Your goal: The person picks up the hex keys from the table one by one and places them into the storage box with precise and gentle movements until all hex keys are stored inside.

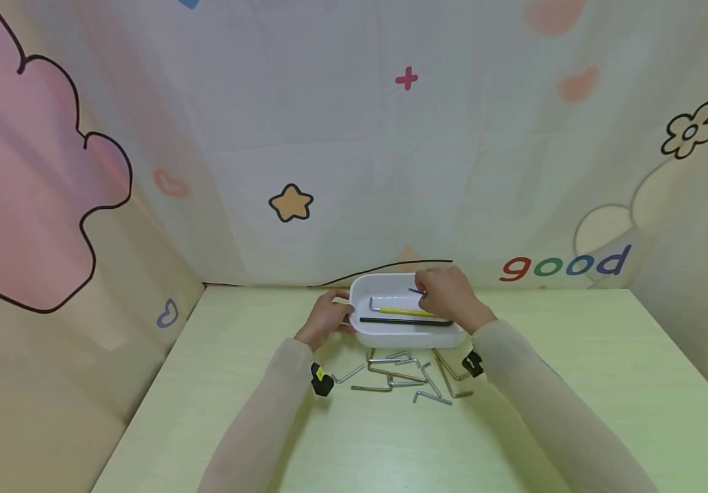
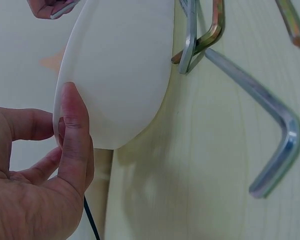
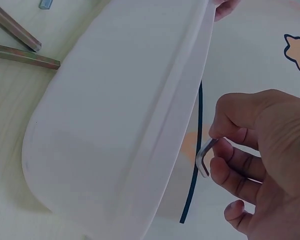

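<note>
My left hand (image 1: 326, 319) pinches the left end of a white tray (image 1: 409, 338) by its rim, thumb outside, as the left wrist view (image 2: 55, 165) shows. Over the tray's right part, my right hand (image 1: 450, 293) holds a small silver hex key (image 3: 205, 159) between thumb and fingers, its bent end sticking out. Inside the tray lie a hex key with a yellow sleeve (image 1: 405, 311) and a long black hex key (image 1: 405, 321). The right hand partly hides the tray's interior.
Several loose silver and bronze-coloured hex keys (image 1: 391, 373) are spread on the pale wooden table (image 1: 354, 445) in front of the tray, between the forearms. A printed cloth (image 1: 354, 150) hangs close behind the tray and on both sides.
</note>
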Demonstrator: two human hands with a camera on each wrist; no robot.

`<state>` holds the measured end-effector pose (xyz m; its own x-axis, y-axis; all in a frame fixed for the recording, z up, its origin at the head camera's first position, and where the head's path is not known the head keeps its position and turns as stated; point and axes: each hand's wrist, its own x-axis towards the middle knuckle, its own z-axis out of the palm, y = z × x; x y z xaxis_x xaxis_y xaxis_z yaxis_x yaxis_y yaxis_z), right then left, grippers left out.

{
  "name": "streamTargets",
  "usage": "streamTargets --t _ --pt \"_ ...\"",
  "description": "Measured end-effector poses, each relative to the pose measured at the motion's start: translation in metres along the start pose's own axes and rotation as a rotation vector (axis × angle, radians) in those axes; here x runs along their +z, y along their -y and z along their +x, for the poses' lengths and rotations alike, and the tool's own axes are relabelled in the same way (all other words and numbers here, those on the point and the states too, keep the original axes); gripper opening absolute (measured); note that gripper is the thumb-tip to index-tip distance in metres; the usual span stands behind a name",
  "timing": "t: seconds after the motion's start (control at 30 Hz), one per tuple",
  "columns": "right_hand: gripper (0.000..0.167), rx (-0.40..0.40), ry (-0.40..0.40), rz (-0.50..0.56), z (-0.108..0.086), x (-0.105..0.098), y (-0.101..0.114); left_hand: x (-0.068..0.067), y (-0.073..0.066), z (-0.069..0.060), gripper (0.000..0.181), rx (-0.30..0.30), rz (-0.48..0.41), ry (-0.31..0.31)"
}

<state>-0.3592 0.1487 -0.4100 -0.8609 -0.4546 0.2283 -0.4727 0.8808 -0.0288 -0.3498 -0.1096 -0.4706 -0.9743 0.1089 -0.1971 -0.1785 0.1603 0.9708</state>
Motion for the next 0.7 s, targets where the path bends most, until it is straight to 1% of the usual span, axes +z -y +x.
streamTargets --t 0.17,0.27,0.43,0.6,0.7 --pt "0.007 0.011 0.020 0.009 0.0045 0.0030 -0.0022 0.0006 0.0002 0.0000 0.039 0.003 -0.004 -0.003" --pt "0.007 0.014 0.018 0.009 0.0052 0.0044 -0.0034 0.0013 0.0005 0.0002 0.040 0.008 -0.010 -0.001" --pt "0.015 0.018 0.007 0.011 0.0022 0.0044 -0.0050 0.0021 0.0010 0.0008 0.040 0.012 -0.007 0.001" --pt "0.022 0.052 0.028 0.015 -0.0025 0.0033 -0.0051 0.0022 0.0008 0.0008 0.041 0.013 -0.008 0.009" --pt "0.025 0.055 0.027 0.013 -0.0042 0.0023 -0.0040 0.0004 0.0014 0.0011 0.041 0.016 -0.012 0.000"
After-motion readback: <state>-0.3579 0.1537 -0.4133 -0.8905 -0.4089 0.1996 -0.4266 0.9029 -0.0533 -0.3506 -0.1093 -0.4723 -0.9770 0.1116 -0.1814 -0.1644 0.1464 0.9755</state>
